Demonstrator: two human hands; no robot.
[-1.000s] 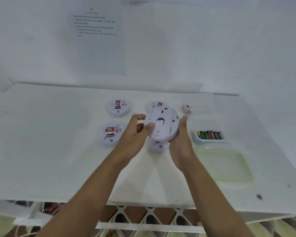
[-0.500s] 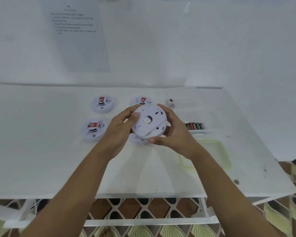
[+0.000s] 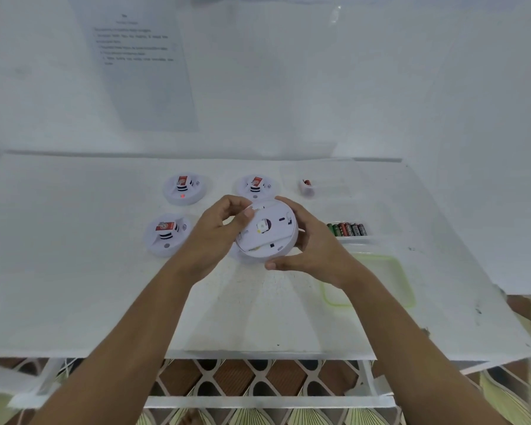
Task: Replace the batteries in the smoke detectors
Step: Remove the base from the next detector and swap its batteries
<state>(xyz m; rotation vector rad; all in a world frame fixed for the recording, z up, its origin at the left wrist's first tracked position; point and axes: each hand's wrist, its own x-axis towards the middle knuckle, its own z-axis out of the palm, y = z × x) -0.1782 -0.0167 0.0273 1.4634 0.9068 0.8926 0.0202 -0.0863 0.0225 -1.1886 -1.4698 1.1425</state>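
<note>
I hold a round white smoke detector (image 3: 270, 233) above the table, its back side turned up toward me. My right hand (image 3: 310, 243) cups its right and lower rim. My left hand (image 3: 218, 231) grips its left edge, thumb on the back plate. Under it a white round part (image 3: 238, 254) lies on the table, mostly hidden. Three more detectors lie face up with red labels: back left (image 3: 183, 189), back middle (image 3: 256, 184), and front left (image 3: 166, 234). A row of several batteries (image 3: 347, 229) sits in a small white tray to the right.
A small white piece with a red part (image 3: 307, 187) lies behind the batteries. A clear green-rimmed container (image 3: 380, 280) sits at the right front. A printed sheet (image 3: 141, 65) hangs on the wall. The table's front edge (image 3: 258, 354) is near my elbows.
The detector went from tilted upright to lying flatter in my hands, back plate up. My right hand shifted round its lower rim, and my view swung slightly.
</note>
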